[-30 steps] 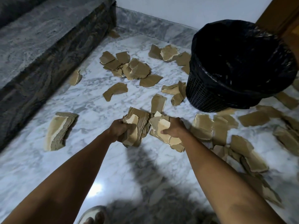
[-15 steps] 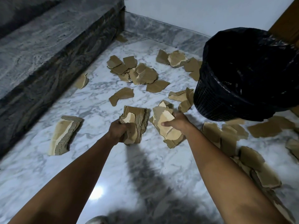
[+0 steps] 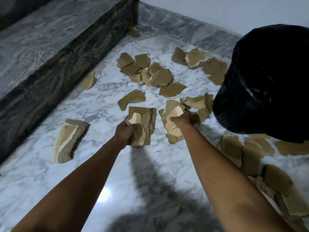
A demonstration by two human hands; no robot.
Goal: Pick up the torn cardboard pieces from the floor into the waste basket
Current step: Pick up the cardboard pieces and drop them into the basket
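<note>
Both hands are full: the left hand [image 3: 124, 133] is curled round a thick stack [image 3: 142, 126] of cardboard, and the right hand [image 3: 181, 118] grips a bundle [image 3: 172, 119] of lighter torn pieces; both loads are lifted off the floor [image 3: 103, 168], the bundle nearer the basket [image 3: 267, 84]. That basket, black mesh with a dark liner, stands at the right edge of the floor near the far wall; its inside is too dark to tell what it already holds. The marble floor carries nearly all of the job yet to be done. Along its right edge, below and in front of the basket, runs a long strew [image 3: 250, 154] of pieces. Toward the far corner lie two clusters, one in the middle [image 3: 150, 72] and one just beside the basket [image 3: 199, 61]. By the dark step [image 3: 50, 77] on the left lies a thick ridged slab [image 3: 68, 141], with a small scrap [image 3: 88, 80] farther along at its foot and another [image 3: 133, 33] in the far corner. A curved piece [image 3: 132, 98] and a few more [image 3: 199, 102] sit just beyond the hands. As I judge it, the task is in its early part: two handfuls are gathered but not yet dropped in, and most of the cardboard is left on the floor.
</note>
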